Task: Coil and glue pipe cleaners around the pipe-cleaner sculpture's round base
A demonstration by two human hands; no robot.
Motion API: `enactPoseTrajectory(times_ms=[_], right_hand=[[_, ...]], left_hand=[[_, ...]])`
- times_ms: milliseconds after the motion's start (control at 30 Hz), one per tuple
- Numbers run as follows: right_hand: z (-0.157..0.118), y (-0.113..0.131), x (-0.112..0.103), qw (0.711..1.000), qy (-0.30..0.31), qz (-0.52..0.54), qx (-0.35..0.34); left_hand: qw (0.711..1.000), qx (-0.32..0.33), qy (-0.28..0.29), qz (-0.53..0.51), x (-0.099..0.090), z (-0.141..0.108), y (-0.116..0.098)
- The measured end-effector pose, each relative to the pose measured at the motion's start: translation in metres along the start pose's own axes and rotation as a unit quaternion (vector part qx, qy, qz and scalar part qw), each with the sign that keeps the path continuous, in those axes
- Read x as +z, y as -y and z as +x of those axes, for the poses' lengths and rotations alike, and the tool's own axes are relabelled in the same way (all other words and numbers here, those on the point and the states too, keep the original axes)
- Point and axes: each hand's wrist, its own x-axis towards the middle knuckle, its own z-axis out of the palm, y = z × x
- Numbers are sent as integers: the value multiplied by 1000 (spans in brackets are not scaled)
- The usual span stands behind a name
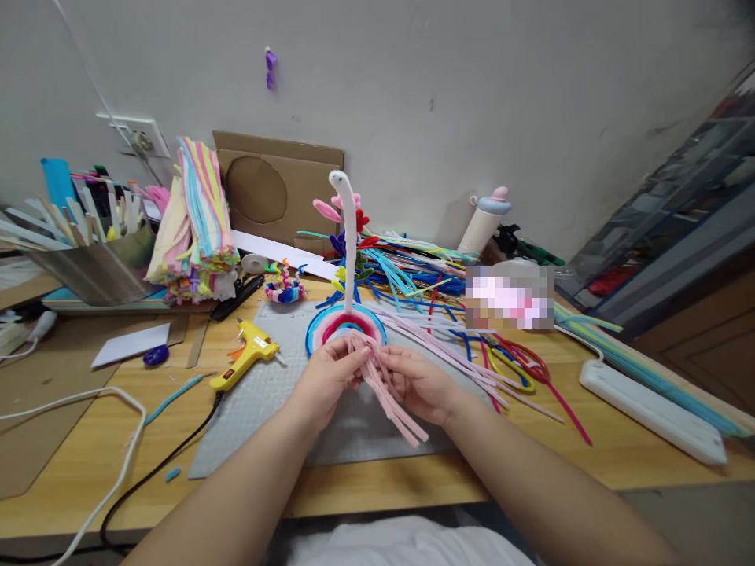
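Observation:
A small bundle of pink pipe cleaners (392, 399) is pinched between my two hands, its loose ends hanging toward the lower right. My left hand (337, 369) grips the bundle near its gathered top. From the other side, the fingers of my right hand (416, 379) close on the same strands. Just behind them stands a round base of coiled blue, pink and red pipe cleaner (314, 324), partly hidden by my hands. A tall white fuzzy stem (350, 244) rises from it, bent at the top. Red, pink and purple pipe-cleaner petals (361, 216) show behind the stem.
A yellow glue gun (251, 354) lies left on the grey cutting mat (259, 428). Loose pipe cleaners (465, 354) spread to the right. Bundled pipe cleaners (204, 212) and a metal holder of sticks (112, 267) stand at the back left. A white power strip (652, 410) lies far right.

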Motion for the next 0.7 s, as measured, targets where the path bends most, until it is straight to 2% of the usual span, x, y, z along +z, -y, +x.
enactPoseTrajectory(times_ms=[300, 700], right_hand=[[-2, -2, 1, 999, 20, -25, 30], [-3, -1, 1, 997, 12, -43, 55]], left_hand=[[999, 28, -11, 44, 0, 0, 0], [995, 47, -10, 93, 0, 0, 2]])
